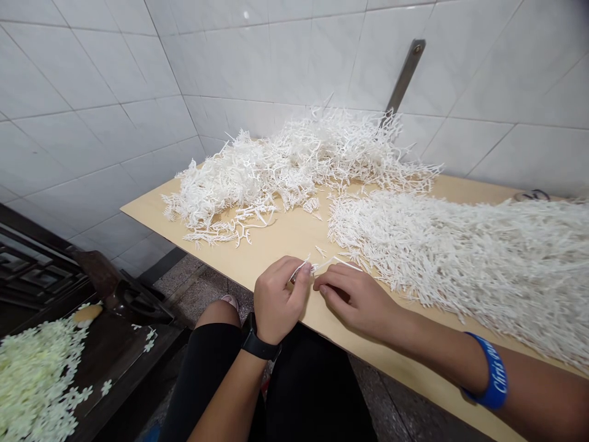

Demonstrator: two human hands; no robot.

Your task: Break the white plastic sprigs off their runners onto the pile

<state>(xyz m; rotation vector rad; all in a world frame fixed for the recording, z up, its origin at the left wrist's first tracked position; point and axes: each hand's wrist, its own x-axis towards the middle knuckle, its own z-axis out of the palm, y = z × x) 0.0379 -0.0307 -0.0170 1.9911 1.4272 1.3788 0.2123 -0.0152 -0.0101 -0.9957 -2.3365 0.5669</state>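
Near the board's front edge, my left hand point(281, 299) is closed, its thumb and forefinger pinching a small white branched plastic piece point(315, 268). Just to the right, my right hand point(358, 301) has its fingers curled in, at a thin white plastic strand point(346, 263) that passes behind them. The fingertips of the two hands are close together but apart. A few loose white bits point(321, 251) lie on the board beyond. What sits inside the right fingers is partly hidden.
A tangled heap of white branched plastic point(294, 159) lies at the back of the wooden board point(216, 261). A wide pile of short white sprigs point(464, 245) covers the right. A metal bracket point(405, 77) stands against the tiled wall. Pale flower-shaped pieces point(37, 374) lie low at left.
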